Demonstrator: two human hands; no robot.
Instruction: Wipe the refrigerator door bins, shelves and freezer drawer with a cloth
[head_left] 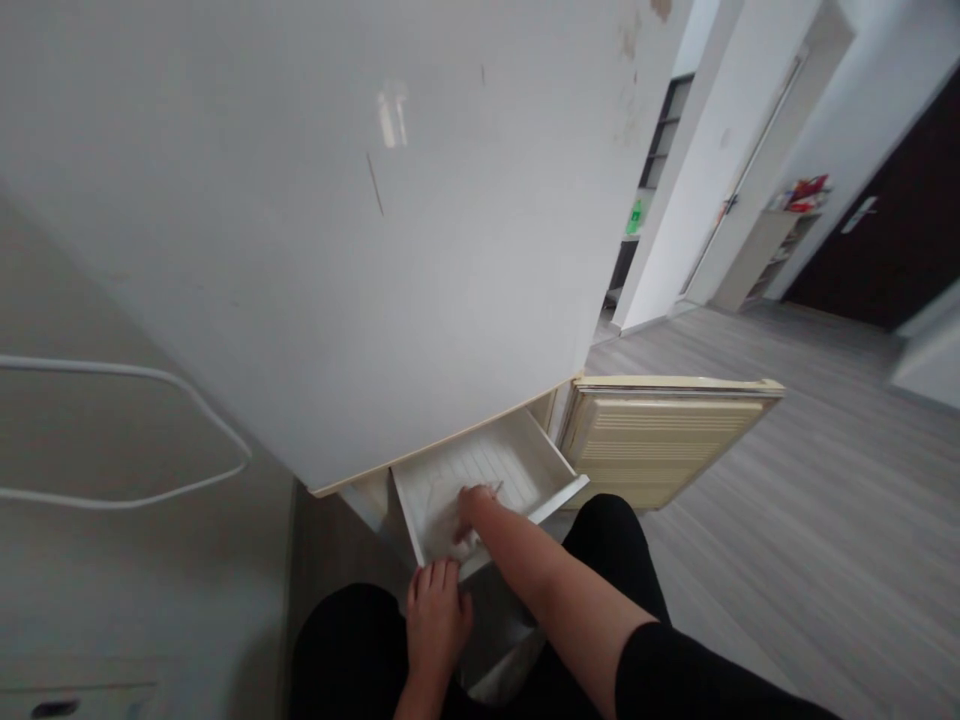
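A white drawer (525, 455) is pulled out of the lower compartment of a white refrigerator (337, 250). My left hand (437, 612) grips the drawer's near left corner, its fingers hooked over the front rim. Inside the drawer, my right hand (474, 508) is low over the ribbed bottom with its fingers closed. It presses on a crumpled white cloth (466, 546), which shows below the hand; a small white tip also sticks out on the other side. My fingers hide most of it.
The compartment's cream door (660, 440) stands swung out to the right of the drawer. My black-clad knees (611, 535) flank the drawer. At the left a white cable (187, 390) loops against the wall. Grey wood-look floor (810, 520) stretches right towards a dark door (885, 220).
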